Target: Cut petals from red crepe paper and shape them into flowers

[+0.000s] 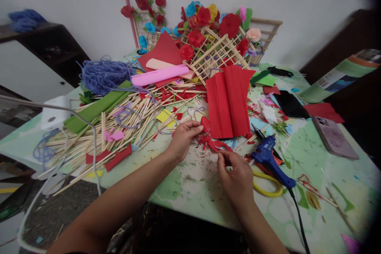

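No text, label, brand, number or sign can be read anywhere. The printed sheet leaning at the far right edge of the bench shows coloured blocks, but any print on it is too blurred to make out.

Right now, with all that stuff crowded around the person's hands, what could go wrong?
The blue glue gun lies just beside the right hand; if hot, a brush against its nozzle could burn. Its black cord trails off the table edge and might snag. The small red paper piece pinched by the left hand looks thin and could tear.
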`<state>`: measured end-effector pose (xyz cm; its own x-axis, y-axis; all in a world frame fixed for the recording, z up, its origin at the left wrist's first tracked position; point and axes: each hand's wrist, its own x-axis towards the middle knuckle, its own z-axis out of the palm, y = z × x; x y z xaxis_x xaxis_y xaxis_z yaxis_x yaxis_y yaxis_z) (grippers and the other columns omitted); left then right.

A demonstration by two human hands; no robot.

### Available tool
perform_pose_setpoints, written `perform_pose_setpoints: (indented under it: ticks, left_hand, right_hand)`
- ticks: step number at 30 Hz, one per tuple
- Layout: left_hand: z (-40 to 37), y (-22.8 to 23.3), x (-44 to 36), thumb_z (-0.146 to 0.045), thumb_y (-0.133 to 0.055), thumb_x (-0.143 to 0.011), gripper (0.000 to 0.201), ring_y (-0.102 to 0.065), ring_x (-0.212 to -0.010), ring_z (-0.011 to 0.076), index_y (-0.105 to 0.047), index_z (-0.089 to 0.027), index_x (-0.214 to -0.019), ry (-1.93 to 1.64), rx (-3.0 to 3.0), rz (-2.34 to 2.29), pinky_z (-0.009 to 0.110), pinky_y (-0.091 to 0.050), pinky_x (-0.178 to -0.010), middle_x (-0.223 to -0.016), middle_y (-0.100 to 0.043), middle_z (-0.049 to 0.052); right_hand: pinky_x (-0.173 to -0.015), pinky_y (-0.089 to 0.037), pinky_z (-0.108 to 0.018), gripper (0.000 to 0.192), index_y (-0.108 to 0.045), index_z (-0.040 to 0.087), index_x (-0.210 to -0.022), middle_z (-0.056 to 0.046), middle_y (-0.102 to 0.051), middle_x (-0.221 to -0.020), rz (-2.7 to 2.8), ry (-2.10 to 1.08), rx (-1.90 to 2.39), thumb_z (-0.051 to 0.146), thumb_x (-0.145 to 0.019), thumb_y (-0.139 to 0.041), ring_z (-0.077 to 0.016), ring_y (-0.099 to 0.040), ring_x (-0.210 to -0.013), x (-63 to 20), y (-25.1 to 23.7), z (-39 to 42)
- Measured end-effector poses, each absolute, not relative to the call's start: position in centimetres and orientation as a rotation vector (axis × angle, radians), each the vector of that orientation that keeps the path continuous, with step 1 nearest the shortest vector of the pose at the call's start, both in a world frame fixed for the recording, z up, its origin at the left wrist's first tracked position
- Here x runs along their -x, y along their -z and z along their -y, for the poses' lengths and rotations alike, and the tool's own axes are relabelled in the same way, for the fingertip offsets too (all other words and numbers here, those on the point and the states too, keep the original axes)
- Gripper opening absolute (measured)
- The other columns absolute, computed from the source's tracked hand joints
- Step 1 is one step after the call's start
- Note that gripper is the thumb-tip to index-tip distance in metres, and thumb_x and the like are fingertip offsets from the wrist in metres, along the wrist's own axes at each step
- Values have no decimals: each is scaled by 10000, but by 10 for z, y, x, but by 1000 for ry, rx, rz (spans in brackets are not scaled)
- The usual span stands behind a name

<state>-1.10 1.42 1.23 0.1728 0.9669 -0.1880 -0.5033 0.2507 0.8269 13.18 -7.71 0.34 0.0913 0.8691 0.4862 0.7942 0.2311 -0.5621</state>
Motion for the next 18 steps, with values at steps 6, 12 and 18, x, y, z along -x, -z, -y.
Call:
perform_pose_setpoints:
  ticks: [6,12,18]
  left_hand:
    - [-15,-11,12,-195,-756,-619,171,-607,-561,85,-648,-131,-736,-1189,-700,-828,199,-442,-592,-632,-674,7]
    - [-13,-13,11,-192,-772,-595,212,-613,-565,86,-628,-130,-739,-1195,-689,-838,199,-445,-598,-631,-669,-2]
    - [-12,-14,12,-182,-772,-593,222,-624,-579,94,-627,-137,-756,-1185,-689,-812,214,-462,-631,-654,-674,-7]
  right_hand:
    - [-612,-496,-295,164,-658,146,-873,-47,-680,-714,1706,-106,1567,218,-853,-512,-169,-630,-639,-132,-2,77]
    - [-607,-485,-283,157,-654,148,-845,-40,-672,-702,1716,-136,1576,216,-854,-513,-158,-617,-622,-132,-3,77]
    - [-605,-477,-283,174,-657,155,-846,-38,-673,-701,1726,-142,1601,225,-858,-498,-157,-608,-614,-131,-3,77]
